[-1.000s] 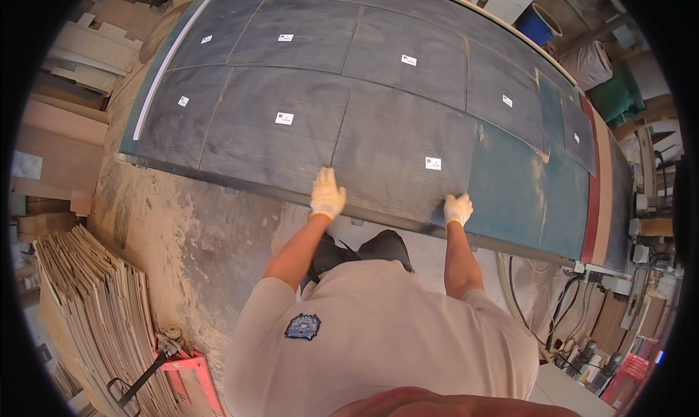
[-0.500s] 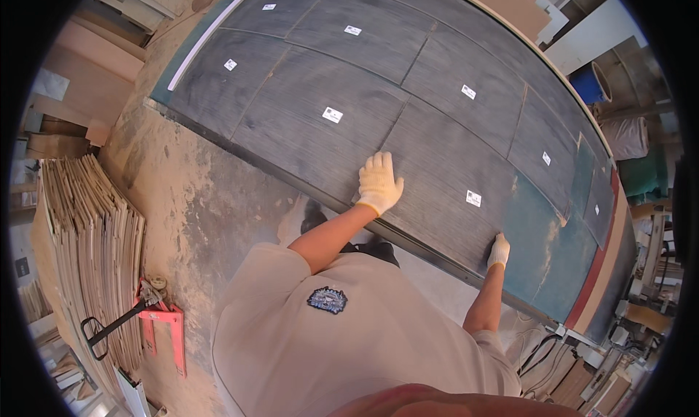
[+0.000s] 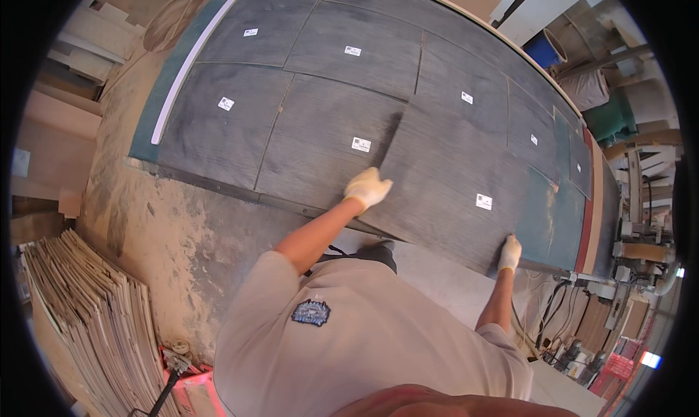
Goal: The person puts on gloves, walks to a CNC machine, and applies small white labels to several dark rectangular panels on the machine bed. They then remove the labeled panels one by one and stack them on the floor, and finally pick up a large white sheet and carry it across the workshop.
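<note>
Cream-gloved, the left hand (image 3: 368, 189) rests at the left edge of the dark panel (image 3: 440, 173), though I cannot tell whether its fingers hook beneath; the right hand (image 3: 510, 253) is clamped on the right edge by the near corner. Grey, streaked and bearing a white label (image 3: 484, 201), this panel juts past the front of the green table (image 3: 542, 231), only partly off; the other panels (image 3: 313, 147) still lie flat, unlifted
</note>
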The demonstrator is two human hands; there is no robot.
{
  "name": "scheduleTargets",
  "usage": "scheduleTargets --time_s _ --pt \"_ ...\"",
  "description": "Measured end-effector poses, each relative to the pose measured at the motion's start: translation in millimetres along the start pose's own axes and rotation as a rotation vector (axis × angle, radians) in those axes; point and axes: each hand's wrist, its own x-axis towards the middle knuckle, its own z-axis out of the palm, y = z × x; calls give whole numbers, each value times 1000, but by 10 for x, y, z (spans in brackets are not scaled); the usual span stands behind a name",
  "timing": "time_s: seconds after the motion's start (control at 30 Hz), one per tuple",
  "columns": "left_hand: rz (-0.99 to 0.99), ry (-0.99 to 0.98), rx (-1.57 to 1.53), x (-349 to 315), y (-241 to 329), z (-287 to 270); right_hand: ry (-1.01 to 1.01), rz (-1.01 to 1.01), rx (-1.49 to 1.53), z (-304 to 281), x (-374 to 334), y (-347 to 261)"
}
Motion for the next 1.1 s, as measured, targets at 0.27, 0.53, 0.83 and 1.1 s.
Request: scheduleTargets --time_s 0.27,0.53,0.83,1.1 --pt "-268 423 239 -118 -1878 -1056 -67 -76 246 1973 -883 -2077" --pt "-25 615 529 223 -2694 -1150 -62 96 -94 2491 -1785 -3171" --pt "105 653 557 297 -2957 -1134 -374 452 332 2031 -1356 -3183" --pt "-61 274 -159 -148 -2441 -1560 -369 290 494 1463 -1407 -3024"
